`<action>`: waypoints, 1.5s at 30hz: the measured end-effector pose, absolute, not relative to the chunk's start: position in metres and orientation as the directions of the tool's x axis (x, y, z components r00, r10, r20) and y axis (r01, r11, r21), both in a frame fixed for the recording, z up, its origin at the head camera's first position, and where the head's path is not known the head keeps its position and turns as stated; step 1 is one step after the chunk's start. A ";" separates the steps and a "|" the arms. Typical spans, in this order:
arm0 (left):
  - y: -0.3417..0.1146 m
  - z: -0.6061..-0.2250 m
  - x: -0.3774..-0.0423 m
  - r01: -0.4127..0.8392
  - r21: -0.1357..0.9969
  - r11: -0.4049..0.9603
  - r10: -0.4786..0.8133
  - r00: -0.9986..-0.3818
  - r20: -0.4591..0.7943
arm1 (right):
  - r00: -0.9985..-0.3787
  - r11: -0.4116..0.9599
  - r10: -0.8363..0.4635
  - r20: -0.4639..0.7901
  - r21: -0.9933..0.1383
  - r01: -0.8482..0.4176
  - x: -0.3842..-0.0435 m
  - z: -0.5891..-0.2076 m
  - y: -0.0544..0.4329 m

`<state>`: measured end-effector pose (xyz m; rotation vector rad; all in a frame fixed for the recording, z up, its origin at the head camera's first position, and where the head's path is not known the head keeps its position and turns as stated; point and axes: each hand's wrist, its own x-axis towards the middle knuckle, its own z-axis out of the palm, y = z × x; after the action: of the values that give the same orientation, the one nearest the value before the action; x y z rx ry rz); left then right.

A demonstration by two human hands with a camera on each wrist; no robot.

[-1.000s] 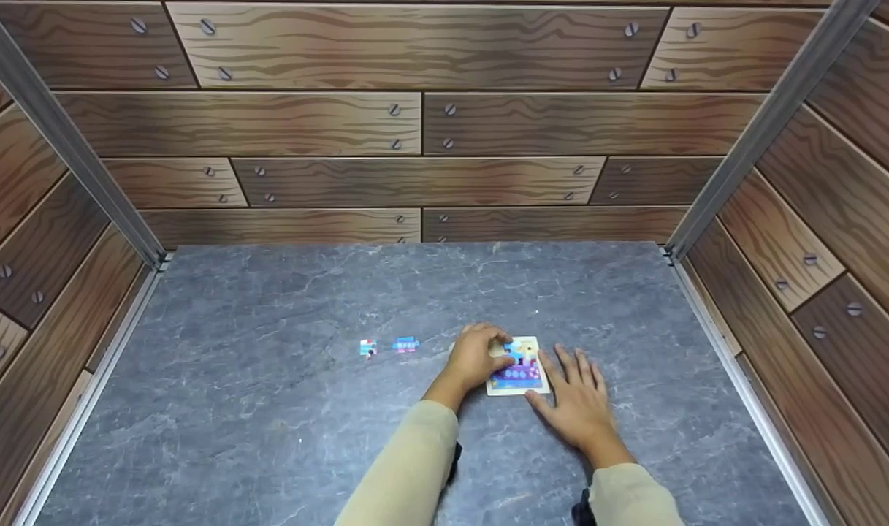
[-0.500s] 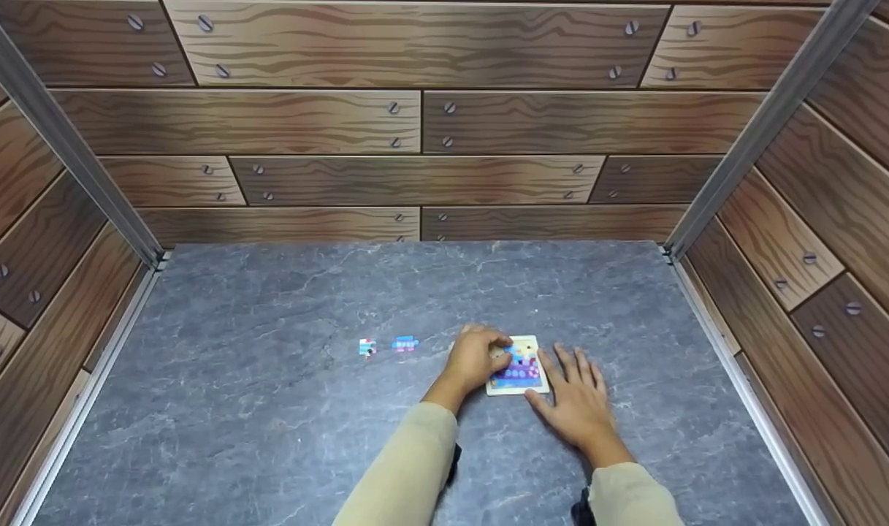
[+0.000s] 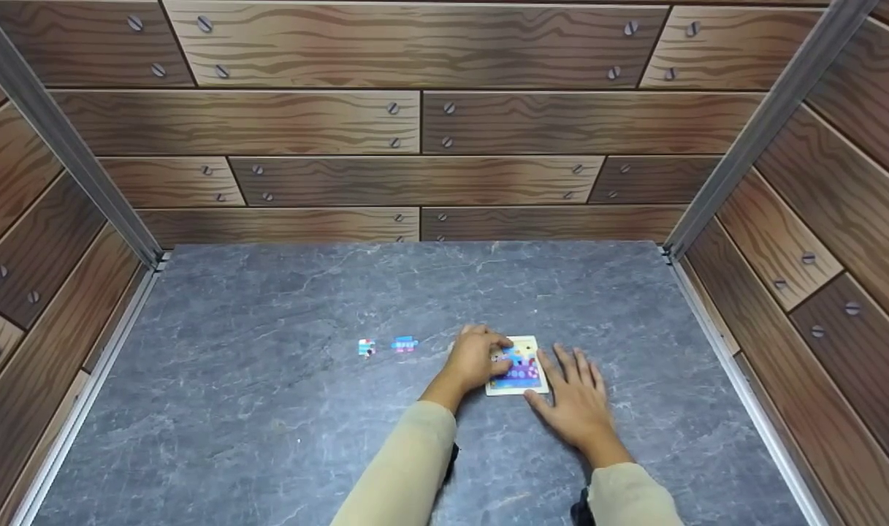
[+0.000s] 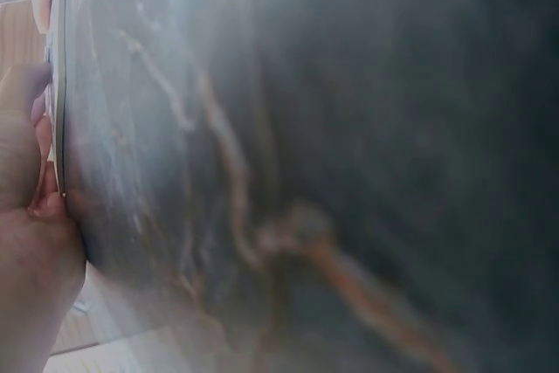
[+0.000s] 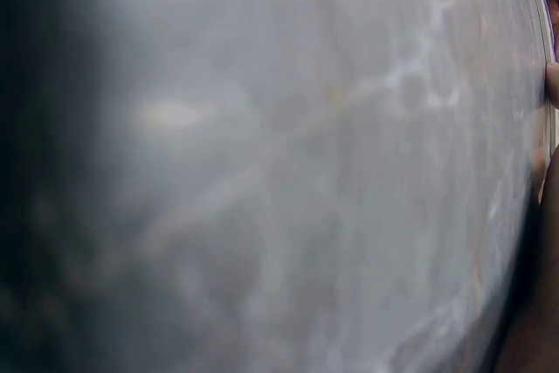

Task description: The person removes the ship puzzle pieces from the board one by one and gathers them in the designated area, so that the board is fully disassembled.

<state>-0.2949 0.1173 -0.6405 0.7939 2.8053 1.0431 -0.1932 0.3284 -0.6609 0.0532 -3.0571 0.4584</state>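
Observation:
A small jigsaw puzzle board [image 3: 517, 383] with a pale border and a colourful printed picture lies flat on the table. My left hand [image 3: 473, 359] curls over its left side, thumb and forefinger around a small patterned puzzle piece [image 3: 498, 358] at the board's upper left. The hand hides part of that piece and the board's left edge. My right hand [image 3: 577, 400] lies with spread fingers beside the right edge, thumb and forefinger touching the border. In the left wrist view the left hand [image 4: 31, 181] shows at the board's edge; the right wrist view shows mostly table.
Two loose puzzle pieces lie left of the hands: a blue and pink piece [image 3: 405, 344] and a red, white and blue piece [image 3: 367, 347]. The grey marbled table [image 3: 269, 409] is bounded by wood-patterned walls [image 3: 327, 179] at the back and sides.
Between the left thumb and forefinger, bare pale board showed earlier; a patterned piece is visible there now. The left thumb has shifted slightly. The right hand and loose pieces have stayed put.

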 end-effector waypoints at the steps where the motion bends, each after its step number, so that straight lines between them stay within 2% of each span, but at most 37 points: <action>1: 0.117 -0.640 -0.295 0.445 0.625 0.641 0.478 -0.869 0.129 | -0.998 0.955 -0.027 0.055 -0.293 -0.042 -0.193 -0.661 0.328; 12: 0.110 -0.643 -0.299 0.391 0.718 0.576 0.444 -0.887 0.127 | -0.997 0.953 -0.032 0.069 -0.299 -0.051 -0.194 -0.664 0.327; 20: 0.101 -0.634 -0.306 0.345 0.818 0.460 0.429 -0.893 0.135 | -0.996 0.949 -0.033 0.080 -0.311 -0.056 -0.193 -0.663 0.328; 23: 0.090 -0.623 -0.311 0.389 0.804 0.450 0.454 -0.875 0.169 | -0.997 0.948 -0.029 0.068 -0.313 -0.049 -0.193 -0.661 0.328; 30: 0.050 -0.601 -0.329 0.514 0.684 0.518 0.540 -0.816 0.205 | -0.997 0.951 -0.030 0.068 -0.306 -0.050 -0.193 -0.661 0.329; 37: 0.010 -0.590 -0.346 0.470 0.675 0.569 0.532 -0.836 0.134 | -0.995 0.951 -0.037 0.088 -0.304 -0.062 -0.192 -0.661 0.329; 45: -0.004 -0.605 -0.343 0.407 0.650 0.641 0.526 -0.851 0.015 | -0.995 0.949 -0.037 0.091 -0.309 -0.063 -0.191 -0.660 0.328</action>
<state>-0.3435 -0.0036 -0.6055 0.7701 2.6836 0.9986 -0.1912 0.3279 -0.6596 0.0774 -3.0185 0.4829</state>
